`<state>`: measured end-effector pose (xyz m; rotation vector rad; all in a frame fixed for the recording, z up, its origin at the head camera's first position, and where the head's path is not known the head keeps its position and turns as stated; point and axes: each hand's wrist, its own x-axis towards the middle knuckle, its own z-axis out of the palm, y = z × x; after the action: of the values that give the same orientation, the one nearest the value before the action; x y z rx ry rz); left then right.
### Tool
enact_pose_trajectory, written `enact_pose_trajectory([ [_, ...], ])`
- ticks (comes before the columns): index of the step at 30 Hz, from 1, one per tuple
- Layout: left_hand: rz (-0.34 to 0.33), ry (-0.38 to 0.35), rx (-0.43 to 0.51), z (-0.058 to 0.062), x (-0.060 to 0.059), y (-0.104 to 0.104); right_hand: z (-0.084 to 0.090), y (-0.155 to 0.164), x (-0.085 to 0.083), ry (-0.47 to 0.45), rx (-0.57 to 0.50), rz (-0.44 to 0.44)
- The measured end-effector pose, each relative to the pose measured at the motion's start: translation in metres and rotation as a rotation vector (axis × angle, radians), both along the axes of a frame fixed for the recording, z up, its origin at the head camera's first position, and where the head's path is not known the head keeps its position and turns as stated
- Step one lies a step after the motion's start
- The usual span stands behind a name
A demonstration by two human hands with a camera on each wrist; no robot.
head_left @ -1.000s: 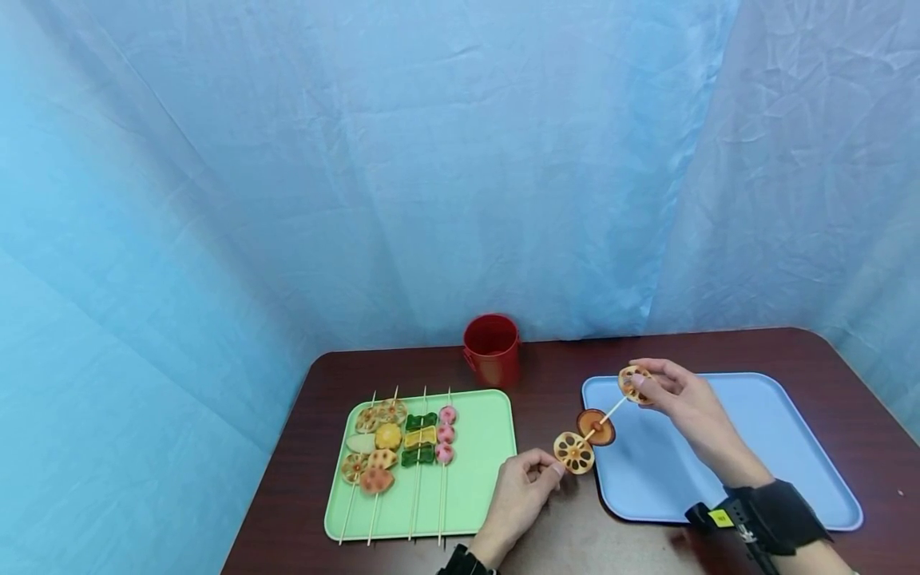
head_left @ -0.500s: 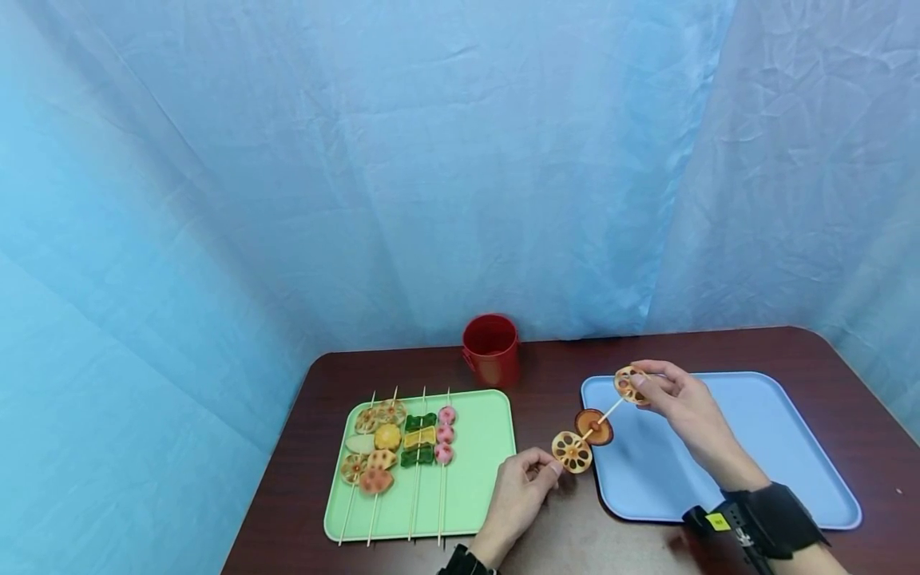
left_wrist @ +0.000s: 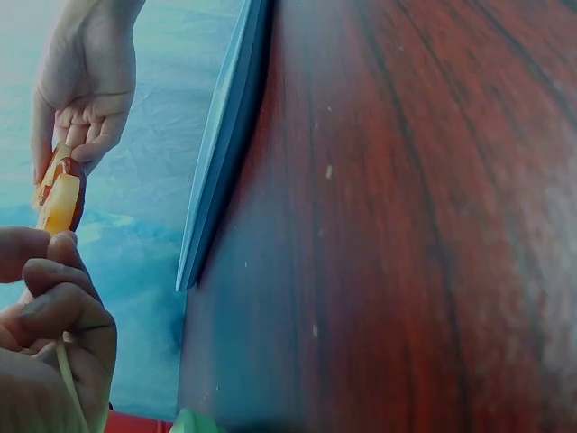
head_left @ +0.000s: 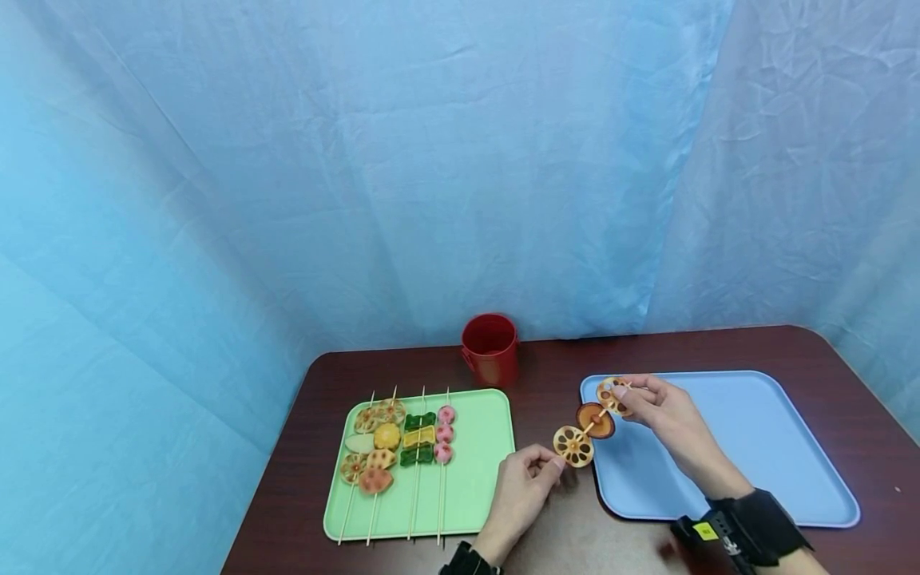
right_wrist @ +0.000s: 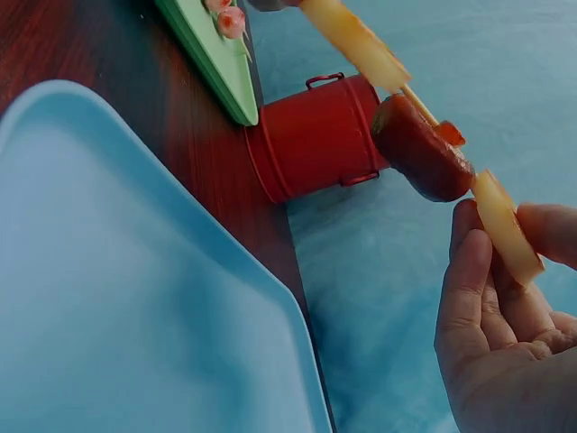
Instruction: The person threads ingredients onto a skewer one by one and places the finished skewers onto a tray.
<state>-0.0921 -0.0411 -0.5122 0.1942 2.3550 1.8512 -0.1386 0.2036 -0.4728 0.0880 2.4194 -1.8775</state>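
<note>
Between my hands a skewer slants above the table, beside the blue tray's left edge. My left hand (head_left: pixel 523 489) grips its lower end; the wooden stick (left_wrist: pixel 68 383) runs through the curled fingers in the left wrist view. Just past those fingertips sits a lotus root slice (head_left: pixel 573 446), then a brown round piece (head_left: pixel 596 421) that looks like a mushroom. Toward the top end, my right hand (head_left: pixel 668 423) pinches another lotus root slice (head_left: pixel 611 394) between thumb and fingers. That slice is close to the brown piece, and the right wrist view shows it edge-on (right_wrist: pixel 507 227).
On the left, a green tray (head_left: pixel 477 495) bears several finished-looking skewers, including pink balls (head_left: pixel 445 434) and green-and-yellow pieces (head_left: pixel 419 438). A red bucket (head_left: pixel 493 363) stands at the back. The blue tray (head_left: pixel 733 455) lies under my right hand. Blue cloth (head_left: pixel 460 176) hangs behind.
My right hand has moved left and slightly down, bringing the upper lotus root slice along the stick toward the brown piece. The gap there has narrowed. My left hand has barely moved.
</note>
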Motion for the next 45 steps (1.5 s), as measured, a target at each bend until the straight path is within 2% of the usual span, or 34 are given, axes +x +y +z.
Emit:
enact_pose_trajectory([
  [6, -0.108, 0.046, -0.018, -0.002, 0.001, -0.007, -0.001, 0.000, 0.001, -0.018, -0.014, -0.020],
  [8, -0.117, 0.071, -0.040, -0.003, 0.001, -0.009, -0.001, 0.001, 0.001, -0.021, -0.009, -0.020],
  [13, -0.026, 0.063, -0.082, -0.004, 0.000, -0.009, 0.000, 0.001, 0.001, -0.012, -0.001, -0.030],
  [16, 0.008, 0.037, -0.071, -0.002, 0.000, -0.008, -0.002, -0.001, 0.001, -0.006, -0.004, -0.031],
  [22, -0.004, 0.029, -0.062, 0.000, 0.003, -0.006, -0.008, -0.010, 0.004, -0.007, -0.046, -0.009],
  [27, 0.005, 0.024, -0.101, 0.000, 0.003, -0.008, -0.012, -0.014, 0.005, -0.009, -0.076, -0.010],
  [36, 0.014, 0.169, -0.299, 0.002, -0.005, -0.020, -0.007, -0.015, 0.002, -0.028, -0.078, 0.033],
  [41, -0.007, 0.144, -0.284, 0.005, -0.006, -0.023, -0.004, -0.016, -0.002, -0.027, -0.059, 0.053],
  [45, -0.012, 0.123, -0.275, 0.005, -0.002, -0.030, -0.004, -0.017, -0.006, -0.049, -0.043, 0.092],
])
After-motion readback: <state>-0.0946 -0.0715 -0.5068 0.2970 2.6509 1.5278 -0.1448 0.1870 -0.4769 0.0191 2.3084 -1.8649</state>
